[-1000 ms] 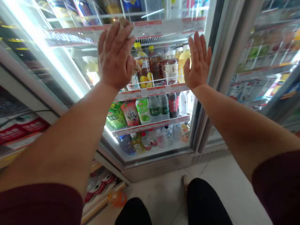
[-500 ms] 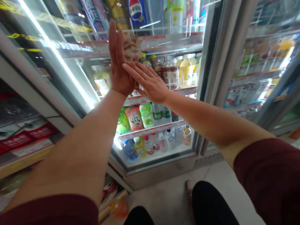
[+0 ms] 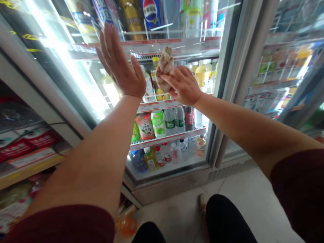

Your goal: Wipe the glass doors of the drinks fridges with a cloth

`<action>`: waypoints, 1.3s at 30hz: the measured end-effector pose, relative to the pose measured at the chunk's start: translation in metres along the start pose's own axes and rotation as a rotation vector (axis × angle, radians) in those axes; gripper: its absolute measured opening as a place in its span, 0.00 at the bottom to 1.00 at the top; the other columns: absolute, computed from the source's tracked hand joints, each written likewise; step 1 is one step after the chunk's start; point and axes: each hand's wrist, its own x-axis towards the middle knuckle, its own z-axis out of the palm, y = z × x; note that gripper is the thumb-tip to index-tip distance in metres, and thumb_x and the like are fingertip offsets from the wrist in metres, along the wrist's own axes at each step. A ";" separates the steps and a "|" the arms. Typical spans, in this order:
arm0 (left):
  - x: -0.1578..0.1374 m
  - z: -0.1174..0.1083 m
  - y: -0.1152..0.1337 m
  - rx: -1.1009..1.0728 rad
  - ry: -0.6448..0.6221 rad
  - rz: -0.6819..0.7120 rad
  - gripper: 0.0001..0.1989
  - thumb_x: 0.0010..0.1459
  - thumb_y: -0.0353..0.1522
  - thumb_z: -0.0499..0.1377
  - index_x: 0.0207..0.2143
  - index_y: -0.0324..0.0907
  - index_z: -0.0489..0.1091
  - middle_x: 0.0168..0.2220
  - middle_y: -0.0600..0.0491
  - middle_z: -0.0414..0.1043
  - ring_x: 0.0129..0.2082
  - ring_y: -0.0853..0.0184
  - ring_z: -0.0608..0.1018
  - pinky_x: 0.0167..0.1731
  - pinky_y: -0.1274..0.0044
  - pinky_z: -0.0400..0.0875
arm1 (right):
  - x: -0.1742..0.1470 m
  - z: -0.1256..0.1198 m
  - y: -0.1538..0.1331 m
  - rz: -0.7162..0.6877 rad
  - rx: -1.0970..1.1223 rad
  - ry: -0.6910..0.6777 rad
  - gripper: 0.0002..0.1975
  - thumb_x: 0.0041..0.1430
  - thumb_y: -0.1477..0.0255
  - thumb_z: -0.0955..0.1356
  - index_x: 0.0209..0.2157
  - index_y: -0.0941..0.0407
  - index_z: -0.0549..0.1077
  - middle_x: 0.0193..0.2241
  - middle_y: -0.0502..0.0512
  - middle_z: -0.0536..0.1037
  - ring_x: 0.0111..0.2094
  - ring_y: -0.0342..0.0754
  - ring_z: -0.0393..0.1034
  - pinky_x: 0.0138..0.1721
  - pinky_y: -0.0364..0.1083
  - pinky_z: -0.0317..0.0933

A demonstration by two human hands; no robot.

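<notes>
A crumpled, pale brown-stained cloth is in my right hand, whose fingers press it toward the glass door of a lit drinks cooler. To the left, my left hand is raised with its fingers stretched and spread, and nothing is in it. It is at the glass, though I cannot tell whether the palm touches. Behind the door, bottles stand on several shelves, among them a blue Pepsi bottle and a green-white bottle. My hands hide part of the middle shelf.
A metal door frame separates this cooler from another glass-fronted cooler on the right. At the left is a shelf with red packages. An orange bottle is on the floor near my legs.
My hands have moved apart: the right one has shifted right with the cloth, and the left one has tilted left with its fingers spreading.
</notes>
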 end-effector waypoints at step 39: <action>-0.001 -0.064 -0.015 0.228 -0.490 0.019 0.38 0.72 0.40 0.48 0.80 0.43 0.42 0.81 0.64 0.33 0.81 0.63 0.31 0.78 0.54 0.18 | 0.100 0.003 -0.016 0.111 0.096 0.141 0.33 0.68 0.71 0.55 0.72 0.44 0.65 0.76 0.43 0.62 0.79 0.48 0.52 0.79 0.57 0.48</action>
